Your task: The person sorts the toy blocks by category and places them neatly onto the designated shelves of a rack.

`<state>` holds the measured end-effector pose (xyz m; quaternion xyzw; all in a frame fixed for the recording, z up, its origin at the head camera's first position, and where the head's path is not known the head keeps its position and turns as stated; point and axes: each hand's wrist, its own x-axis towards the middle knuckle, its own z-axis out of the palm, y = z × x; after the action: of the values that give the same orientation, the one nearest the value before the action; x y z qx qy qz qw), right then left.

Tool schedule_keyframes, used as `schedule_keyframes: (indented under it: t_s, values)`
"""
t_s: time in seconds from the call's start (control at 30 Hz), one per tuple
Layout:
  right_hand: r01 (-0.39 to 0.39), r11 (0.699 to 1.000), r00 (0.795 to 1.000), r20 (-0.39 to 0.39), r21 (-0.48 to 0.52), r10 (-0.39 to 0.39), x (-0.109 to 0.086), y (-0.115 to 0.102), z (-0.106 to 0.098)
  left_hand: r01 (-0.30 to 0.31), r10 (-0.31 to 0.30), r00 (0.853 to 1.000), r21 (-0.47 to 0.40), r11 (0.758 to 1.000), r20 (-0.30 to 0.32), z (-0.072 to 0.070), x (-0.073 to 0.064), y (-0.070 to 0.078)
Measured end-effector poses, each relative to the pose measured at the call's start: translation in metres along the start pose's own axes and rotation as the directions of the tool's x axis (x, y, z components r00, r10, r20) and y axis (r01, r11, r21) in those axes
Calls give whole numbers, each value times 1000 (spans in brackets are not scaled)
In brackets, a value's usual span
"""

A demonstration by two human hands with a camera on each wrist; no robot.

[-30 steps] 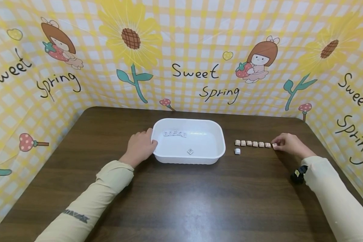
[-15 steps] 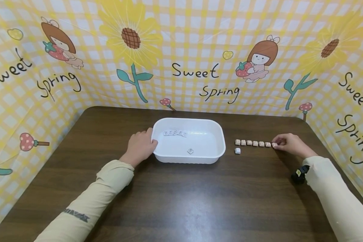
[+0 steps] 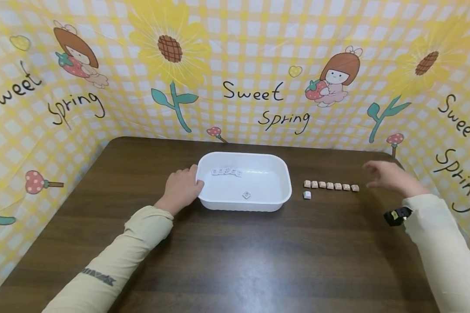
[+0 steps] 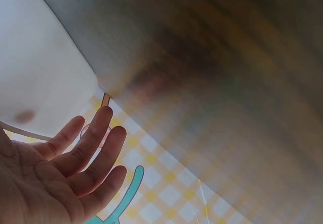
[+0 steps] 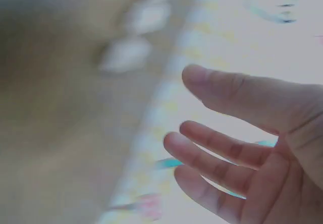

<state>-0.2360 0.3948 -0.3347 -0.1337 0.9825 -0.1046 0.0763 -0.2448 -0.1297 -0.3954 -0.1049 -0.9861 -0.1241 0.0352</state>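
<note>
My left hand holds the left rim of a white plastic basin, its thumb at the rim. In the left wrist view, the fingers lie relaxed by the basin's outer wall. My right hand is over the right side of the table, just beyond the end of a row of keycaps. Its thumb and fingers stand apart with nothing between them. Nearest to it is the row's last keycap. One whiter keycap sits below the row's left end.
Inside the basin, several white keycaps line up near the back wall, and a single tilted keycap lies near the front. The brown wooden table meets a yellow checked cloth at the back and sides.
My right hand has let go of the last keycap in the row and moved up and to the right. The left hand and basin have not moved.
</note>
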Motion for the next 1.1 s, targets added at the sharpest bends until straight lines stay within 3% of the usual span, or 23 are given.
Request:
schedule_keyframes:
  t_s: [0.13, 0.3, 0.43, 0.57, 0.67, 0.73, 0.93, 1.1]
  values:
    - [93, 996, 990, -108, 13, -91, 5, -54, -35, 3, -3, 1000, -5, 1000, 0, -1, -1, -1]
    - [273, 962, 950, -165, 27, -265, 30, -142, -58, 18, -18, 1000, 1, 1000, 12, -2, -2, -4]
    - [502, 865, 860, -102, -16, -501, 62, -202, -48, 26, -26, 999, -1, 1000, 27, 0, -2, -4]
    - [649, 760, 759, 94, -30, -644, 95, -246, -19, 23, -22, 999, -5, 1000, 24, 0, -1, -2]
    - [709, 703, 690, 261, -56, -675, 118, -264, 11, 23, -23, 999, -6, 1000, 24, -2, -1, 0]
    - [721, 688, 667, 351, -82, -657, 130, -270, 30, 27, -27, 999, -4, 1000, 27, -3, -1, 1]
    - [704, 691, 654, 530, -163, -540, 149, -273, 72, 33, -33, 999, -7, 999, 37, -3, -3, 1]
    - [726, 666, 629, 555, -168, -545, 154, -272, 84, 36, -35, 999, -10, 999, 26, 0, -2, 0]
